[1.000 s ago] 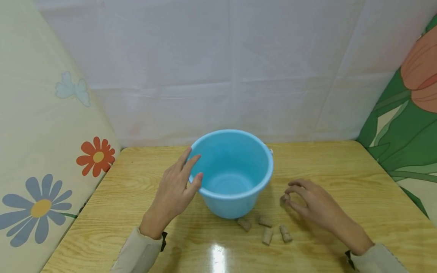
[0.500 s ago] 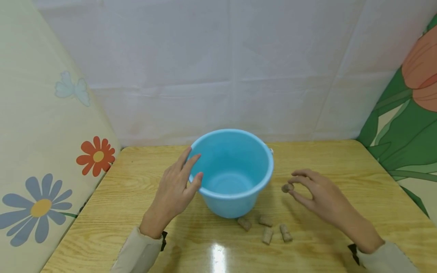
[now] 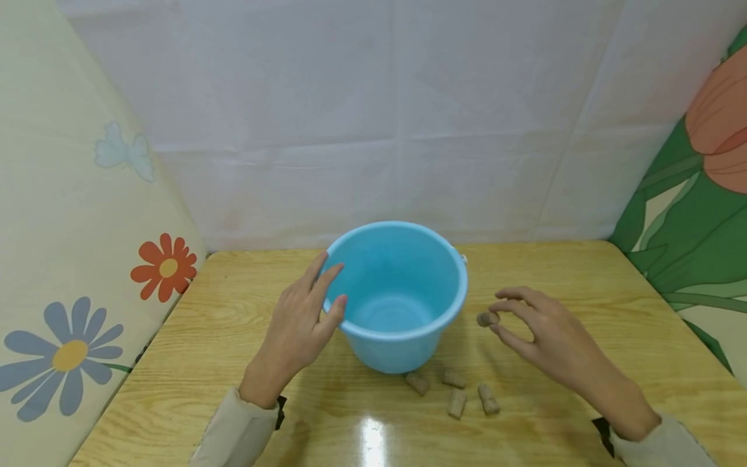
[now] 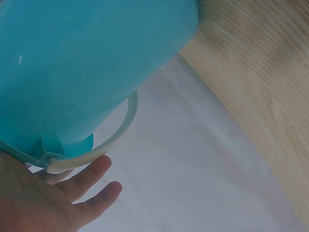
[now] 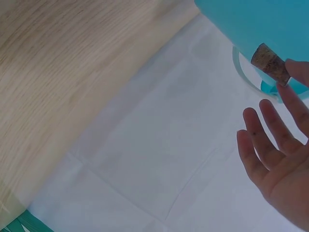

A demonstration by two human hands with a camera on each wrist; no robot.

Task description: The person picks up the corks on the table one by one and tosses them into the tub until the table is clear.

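A light blue bucket (image 3: 392,350) stands upright on the wooden table. My left hand (image 3: 300,318) grips its left rim, with thumb and forefinger over the inside and other fingers outside, close to the pale handle (image 4: 111,140) in the left wrist view. To the right of the bucket, my right hand (image 3: 551,337) pinches a cork (image 3: 486,319) by one end between thumb and forefinger. The right wrist view shows this speckled brown cork (image 5: 270,63) raised beside the bucket, the remaining fingers spread. Inside the bucket only its bare bottom shows.
Several more corks lie on the table before the bucket: one cork (image 3: 417,383) at its base, another cork (image 3: 458,403) nearer the front, and a cork (image 3: 488,399) to the right. A white cloth (image 3: 292,130) hangs behind the table (image 3: 233,363); flowered panels flank it.
My right hand has lifted the cork off the table, then shifted it slightly left toward the bucket. The left hand and bucket have stayed put.
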